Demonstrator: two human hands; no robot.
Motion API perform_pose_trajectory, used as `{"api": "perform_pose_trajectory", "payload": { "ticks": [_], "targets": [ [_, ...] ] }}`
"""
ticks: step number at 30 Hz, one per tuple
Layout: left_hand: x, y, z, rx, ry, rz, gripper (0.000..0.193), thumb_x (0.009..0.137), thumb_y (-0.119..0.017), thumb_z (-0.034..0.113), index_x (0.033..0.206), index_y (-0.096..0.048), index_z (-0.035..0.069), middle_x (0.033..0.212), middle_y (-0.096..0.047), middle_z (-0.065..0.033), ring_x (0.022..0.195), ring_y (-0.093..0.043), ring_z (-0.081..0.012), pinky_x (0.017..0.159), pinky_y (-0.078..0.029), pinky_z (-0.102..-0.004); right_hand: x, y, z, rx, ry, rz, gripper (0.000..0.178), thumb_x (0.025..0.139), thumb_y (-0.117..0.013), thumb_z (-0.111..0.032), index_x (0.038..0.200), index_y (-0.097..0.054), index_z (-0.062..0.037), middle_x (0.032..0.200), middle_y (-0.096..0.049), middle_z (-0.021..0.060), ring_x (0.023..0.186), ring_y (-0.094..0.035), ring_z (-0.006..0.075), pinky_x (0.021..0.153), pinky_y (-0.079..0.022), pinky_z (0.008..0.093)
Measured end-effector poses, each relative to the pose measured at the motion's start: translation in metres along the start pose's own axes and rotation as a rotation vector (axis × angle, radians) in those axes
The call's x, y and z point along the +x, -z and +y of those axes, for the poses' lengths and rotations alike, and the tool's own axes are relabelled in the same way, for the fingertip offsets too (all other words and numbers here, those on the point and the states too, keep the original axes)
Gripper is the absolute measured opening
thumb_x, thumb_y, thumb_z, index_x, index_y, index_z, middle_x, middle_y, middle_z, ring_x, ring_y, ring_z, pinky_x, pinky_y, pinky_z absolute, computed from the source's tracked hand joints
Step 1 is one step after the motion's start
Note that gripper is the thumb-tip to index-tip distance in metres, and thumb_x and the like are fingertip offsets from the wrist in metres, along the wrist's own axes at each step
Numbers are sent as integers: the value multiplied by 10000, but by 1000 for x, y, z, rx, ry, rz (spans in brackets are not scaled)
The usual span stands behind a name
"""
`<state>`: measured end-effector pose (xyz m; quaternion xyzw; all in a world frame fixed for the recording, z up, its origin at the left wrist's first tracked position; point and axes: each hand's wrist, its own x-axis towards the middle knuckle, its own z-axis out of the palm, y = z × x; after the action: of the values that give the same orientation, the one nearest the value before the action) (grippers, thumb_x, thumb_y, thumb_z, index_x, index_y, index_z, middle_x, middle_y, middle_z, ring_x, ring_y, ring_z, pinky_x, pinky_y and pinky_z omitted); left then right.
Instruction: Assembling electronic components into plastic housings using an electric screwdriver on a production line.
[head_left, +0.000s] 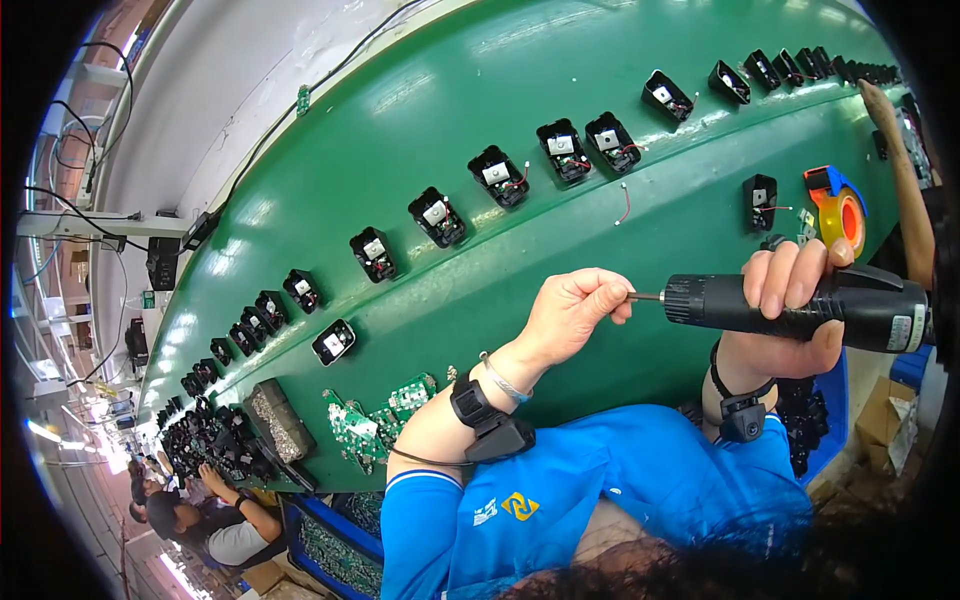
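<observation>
My right hand (795,290) is wrapped round a black electric screwdriver (725,299), held level above the bench with its bit pointing left. The thumb and fingertips of my left hand (580,312) pinch the end of the thin metal bit (646,296). Whether a small screw sits between those fingertips is hidden. Just beyond my right hand, an open black plastic housing (761,203) with a red wire rests on the bench. Small metal plates (806,226) lie next to it.
Open black housings (498,176) form a long row across the green bench (400,120). A tape roll (842,218) stands at the right. Circuit boards (375,420) and a grey box (278,420) lie at the near left. Other people's hands (215,480) (878,105) are at both sides.
</observation>
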<state>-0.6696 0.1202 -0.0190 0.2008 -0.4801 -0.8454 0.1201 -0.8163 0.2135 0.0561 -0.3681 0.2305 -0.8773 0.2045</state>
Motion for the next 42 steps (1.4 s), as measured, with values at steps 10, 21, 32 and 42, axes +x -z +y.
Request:
{"api": "perform_pose_trajectory", "payload": {
  "ticks": [10,21,32,42],
  "targets": [
    [37,14,9,531,-278,-10,265,860,-425,233,875,-548,-1,755,-536,-45,675,-504,-106,636,-413,-227,21,11,18,-127,-9,-26,482,736,-547,-285,1111,-356,-50,704,-449,34,568,-450,141,497,-380,265],
    [120,48,31,1562,-645,269,770,483,-737,331,1104,-411,15,1047,-475,-98,1062,-375,-269,950,-202,-452,64,54,103,-396,150,-77,341,766,-458,-152,1082,-379,-52,743,-493,55,620,-464,169,601,-392,350],
    [135,55,22,1519,-646,240,687,492,-738,305,1043,-451,11,957,-509,-97,1016,-419,-255,946,-207,-463,65,64,118,-420,112,-41,332,757,-455,-152,1066,-392,-46,737,-496,56,619,-464,169,602,-397,349],
    [136,52,23,1528,-633,249,669,489,-741,300,1028,-459,21,945,-513,-87,1007,-428,-248,943,-211,-468,67,63,120,-340,122,-48,351,723,-459,-41,1053,-344,0,704,-494,85,588,-478,171,584,-435,338]
  ]
}}
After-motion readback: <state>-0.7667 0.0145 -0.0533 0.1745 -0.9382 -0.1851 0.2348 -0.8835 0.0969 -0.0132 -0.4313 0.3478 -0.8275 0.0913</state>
